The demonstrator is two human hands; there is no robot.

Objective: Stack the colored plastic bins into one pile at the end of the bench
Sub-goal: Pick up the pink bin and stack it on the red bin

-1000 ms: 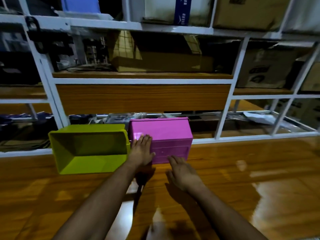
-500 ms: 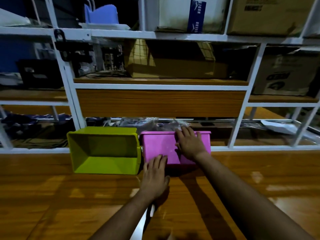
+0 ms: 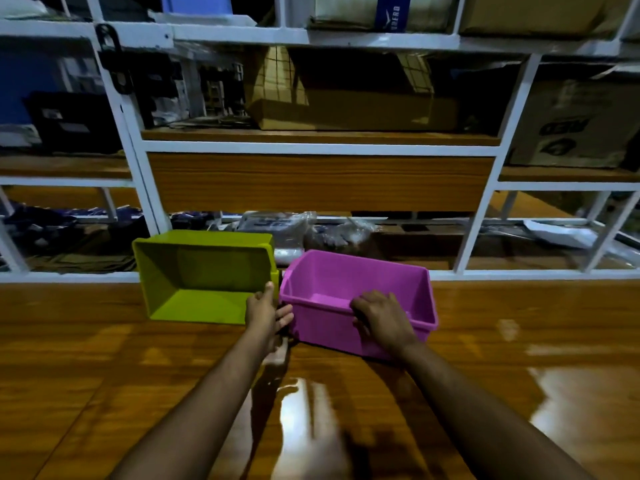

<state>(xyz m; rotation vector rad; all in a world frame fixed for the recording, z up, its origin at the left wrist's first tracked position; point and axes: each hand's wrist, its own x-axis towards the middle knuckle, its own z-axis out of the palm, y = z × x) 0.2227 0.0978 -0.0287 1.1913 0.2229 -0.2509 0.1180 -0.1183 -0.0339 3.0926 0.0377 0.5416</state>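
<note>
Pink bin (image 3: 360, 299), upright on desk (image 3: 138, 375) right of green bin (image 3: 204, 275); right hand (image 3: 381, 317) clamps near rim, left hand (image 3: 266, 313) flat against left wall; risk: one-sided lift may tip it.

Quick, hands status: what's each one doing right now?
Left hand: fingers straight, touching the pink bin's left end.
Right hand: grips the pink bin's near rim.

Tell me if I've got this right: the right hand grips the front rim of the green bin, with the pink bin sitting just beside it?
Not quite. In the head view the right hand grips the front rim of the pink bin, and the green bin sits just beside it.
</note>
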